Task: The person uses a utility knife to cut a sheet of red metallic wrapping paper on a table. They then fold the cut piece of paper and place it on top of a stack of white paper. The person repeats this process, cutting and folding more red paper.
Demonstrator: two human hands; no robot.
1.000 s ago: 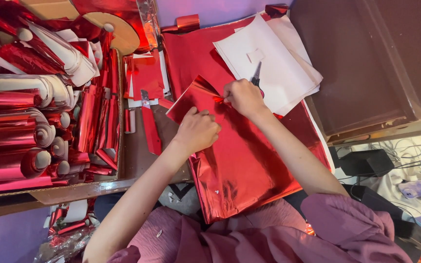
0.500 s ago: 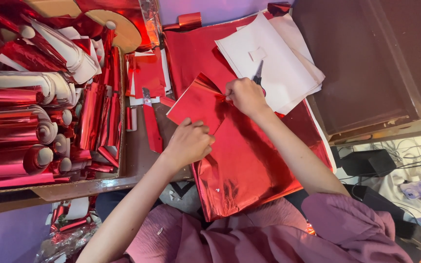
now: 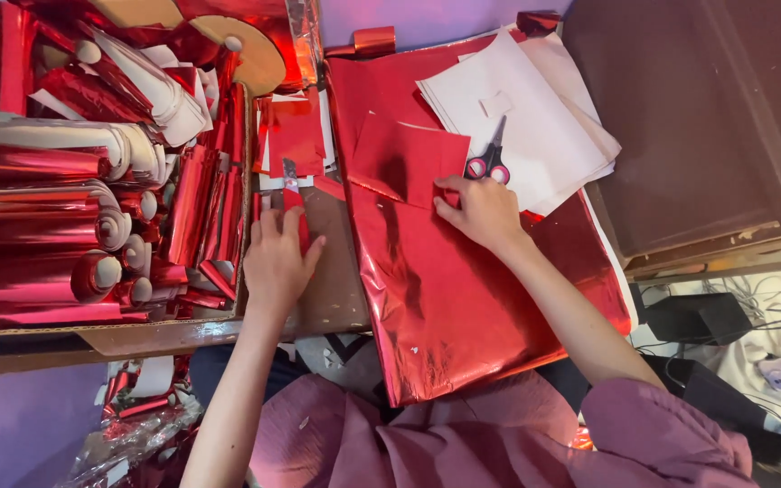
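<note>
The left hand (image 3: 277,258) has left the red foil (image 3: 449,298) and now lies spread on a red strip (image 3: 296,203) at nine o'clock. The right hand (image 3: 481,212) presses flat on a folded foil piece (image 3: 404,163); scissors (image 3: 492,163) sit at its twelve.

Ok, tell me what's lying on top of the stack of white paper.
Small scissors with pink-ringed handles lie on the white paper stack, right by the right hand. A red foil sheet overlaps its left edge, hiding that part.

One head-worn camera looks steeply down from close above onto the worktop (image 3: 336,289) and the person's forearms.
</note>
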